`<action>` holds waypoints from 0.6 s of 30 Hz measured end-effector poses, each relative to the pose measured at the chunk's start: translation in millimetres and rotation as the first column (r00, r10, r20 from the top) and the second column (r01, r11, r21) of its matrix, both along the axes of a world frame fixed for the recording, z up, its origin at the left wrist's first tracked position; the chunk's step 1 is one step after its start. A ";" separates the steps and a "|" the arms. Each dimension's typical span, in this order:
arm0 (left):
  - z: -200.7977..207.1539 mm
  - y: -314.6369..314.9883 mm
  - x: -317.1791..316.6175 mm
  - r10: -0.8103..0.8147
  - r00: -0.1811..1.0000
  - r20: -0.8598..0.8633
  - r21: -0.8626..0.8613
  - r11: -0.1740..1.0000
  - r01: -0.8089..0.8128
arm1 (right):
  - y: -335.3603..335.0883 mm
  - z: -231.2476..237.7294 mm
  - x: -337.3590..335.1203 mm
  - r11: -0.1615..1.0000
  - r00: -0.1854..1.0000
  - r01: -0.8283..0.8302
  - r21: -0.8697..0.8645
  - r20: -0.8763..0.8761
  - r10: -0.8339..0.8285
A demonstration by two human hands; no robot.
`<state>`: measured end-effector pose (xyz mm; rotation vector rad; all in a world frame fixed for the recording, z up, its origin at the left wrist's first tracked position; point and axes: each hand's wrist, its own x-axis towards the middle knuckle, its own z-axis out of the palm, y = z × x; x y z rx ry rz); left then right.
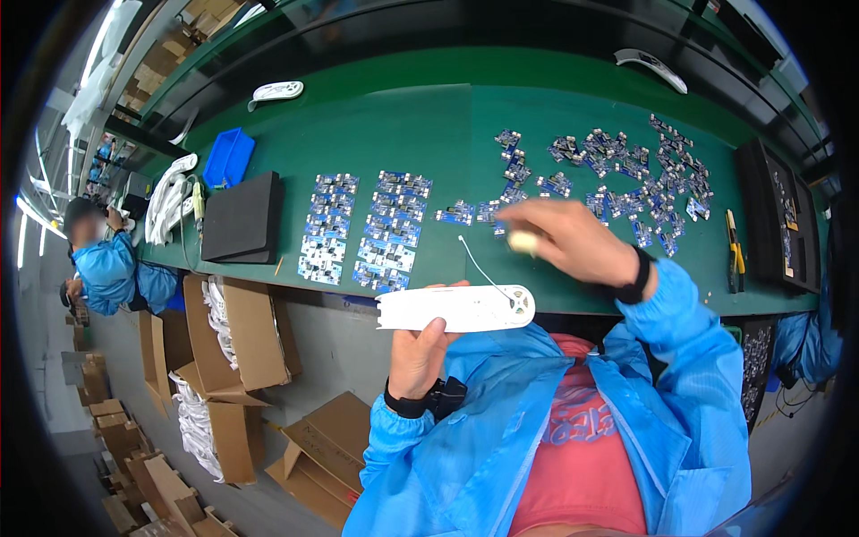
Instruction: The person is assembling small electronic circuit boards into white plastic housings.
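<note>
"What sort of place is this?"
"An electronics assembly workshop: blue printed circuit boards (328,225) lie in rows toward ten o'clock on a green-topped workbench (429,125)."
"Anything else?"
"Yes: open cardboard cartons (255,331) holding white plastic parts (217,324) at eight o'clock, and a co-worker (116,268) (blue smock (100,261) and all) at nine."
</note>
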<state>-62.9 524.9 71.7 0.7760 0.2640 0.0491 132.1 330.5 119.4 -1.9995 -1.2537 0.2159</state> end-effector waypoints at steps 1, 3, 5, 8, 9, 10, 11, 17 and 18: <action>-0.1 3.2 -4.0 0.014 1.000 0.003 0.045 0.999 -0.014 | 20.2 3.3 6.4 0.999 0.987 0.004 -0.042 0.163 0.003; 0.9 7.2 -4.8 0.009 1.000 0.014 0.087 0.996 -0.010 | 51.6 -16.4 21.4 0.994 0.944 -0.109 -0.015 0.311 0.109; 3.4 8.9 -8.7 0.003 1.000 0.007 0.068 0.998 -0.004 | 76.9 -25.2 30.3 0.967 0.871 -0.233 -0.106 0.419 0.256; 5.2 10.3 -12.7 -0.044 0.999 0.005 0.060 0.997 0.044 | 93.9 -38.7 40.3 0.942 0.821 -0.304 -0.142 0.463 0.334; 4.0 10.3 -11.6 -0.040 0.999 0.005 0.059 0.997 0.040 | 94.0 -39.7 44.0 0.936 0.826 -0.300 -0.183 0.442 0.350; 2.7 10.4 -11.0 -0.037 0.999 0.033 0.060 0.998 0.035 | 96.6 -38.8 46.1 0.926 0.828 -0.307 -0.221 0.418 0.374; 1.6 10.0 -9.8 -0.043 0.997 0.061 0.059 0.997 0.039 | 95.6 -35.2 48.1 0.920 0.829 -0.309 -0.239 0.407 0.384; 2.8 -4.0 14.0 -0.099 0.983 0.152 0.199 0.978 0.068 | 42.4 0.9 47.0 0.987 0.926 -0.056 0.149 0.378 -0.005; 1.9 -8.3 18.3 -0.118 0.975 0.186 0.238 0.968 0.072 | 26.7 11.5 38.3 0.980 0.936 0.018 0.200 0.341 -0.086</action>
